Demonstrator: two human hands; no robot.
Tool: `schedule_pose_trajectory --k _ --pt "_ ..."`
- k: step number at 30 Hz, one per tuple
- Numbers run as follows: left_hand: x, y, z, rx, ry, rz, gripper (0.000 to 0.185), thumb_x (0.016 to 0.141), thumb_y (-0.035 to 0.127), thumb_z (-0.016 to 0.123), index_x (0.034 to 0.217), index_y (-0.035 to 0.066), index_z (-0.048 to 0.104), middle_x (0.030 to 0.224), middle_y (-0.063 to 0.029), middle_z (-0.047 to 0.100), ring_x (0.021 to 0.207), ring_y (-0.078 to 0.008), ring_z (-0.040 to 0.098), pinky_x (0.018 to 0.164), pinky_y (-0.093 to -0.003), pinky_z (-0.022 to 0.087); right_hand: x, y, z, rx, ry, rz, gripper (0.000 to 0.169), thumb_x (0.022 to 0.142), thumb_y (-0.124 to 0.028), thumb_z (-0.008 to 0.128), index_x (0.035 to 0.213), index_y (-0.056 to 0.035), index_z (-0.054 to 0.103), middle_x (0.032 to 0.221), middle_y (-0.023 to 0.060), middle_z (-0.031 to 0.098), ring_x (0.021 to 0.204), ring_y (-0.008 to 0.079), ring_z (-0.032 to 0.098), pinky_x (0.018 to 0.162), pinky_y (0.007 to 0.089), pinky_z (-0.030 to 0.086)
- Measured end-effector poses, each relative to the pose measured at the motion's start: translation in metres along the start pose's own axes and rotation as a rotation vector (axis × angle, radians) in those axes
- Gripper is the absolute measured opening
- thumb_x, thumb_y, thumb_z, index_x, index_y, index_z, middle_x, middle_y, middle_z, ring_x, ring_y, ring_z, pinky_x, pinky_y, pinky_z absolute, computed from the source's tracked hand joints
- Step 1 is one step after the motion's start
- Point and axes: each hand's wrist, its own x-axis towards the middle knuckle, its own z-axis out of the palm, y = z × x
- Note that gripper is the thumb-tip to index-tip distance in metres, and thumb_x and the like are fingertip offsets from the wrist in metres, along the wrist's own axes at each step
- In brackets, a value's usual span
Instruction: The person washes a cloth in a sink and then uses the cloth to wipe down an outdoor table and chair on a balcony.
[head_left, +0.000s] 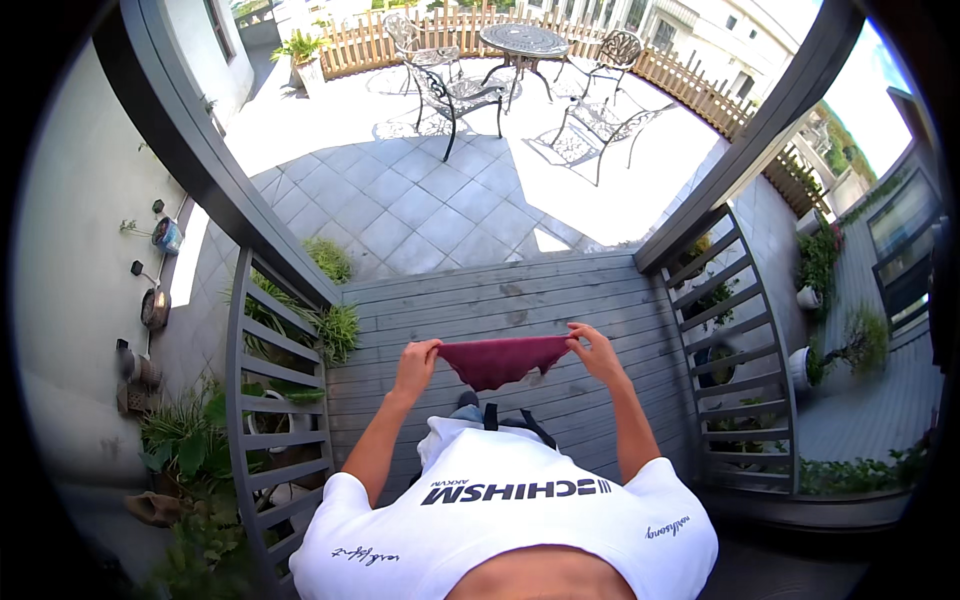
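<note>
A dark red cloth (502, 360) is stretched between my two hands, its top edge nearly straight and its lower edge hanging uneven. My left hand (417, 369) pinches the cloth's left upper corner. At the right upper corner, the fingers of my right hand (593, 349) grip it in the same way. The cloth hangs in front of my body, above the grey plank deck (420, 300). Part of one shoe (469, 399) shows below it.
Slatted railings (277, 367) flank the deck, with potted plants (187, 431) beyond. Grey posts (225, 172) rise on both sides. Ahead, a tiled patio (420, 191) holds a round metal table (524, 40) and several metal chairs (454, 97), backed by a wooden fence (360, 45).
</note>
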Motion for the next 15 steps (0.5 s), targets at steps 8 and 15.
schedule_pose_trajectory --k 8,15 --pt "0.184 0.012 0.001 -0.144 0.121 -0.198 0.02 0.091 0.015 0.052 0.098 -0.001 0.063 0.081 -0.0165 0.067 0.074 -0.0306 0.066 0.067 -0.0368 0.05 0.167 0.032 0.01 0.173 0.274 0.086 0.012 0.091 -0.014 0.058 0.095 -0.0028 0.058 0.077 0.006 0.061 0.07 0.0086 0.055 0.063 0.0241 0.045" --pt "0.341 0.006 0.035 -0.14 0.115 -0.412 0.026 0.089 0.018 0.05 0.098 -0.005 0.061 0.083 -0.0182 0.067 0.07 -0.0239 0.066 0.065 -0.0348 0.05 0.32 0.034 -0.002 -0.118 0.4 0.066 0.022 0.091 -0.023 0.055 0.094 -0.0016 0.055 0.075 0.0197 0.065 0.068 0.0346 0.065 0.058 0.0419 0.048"
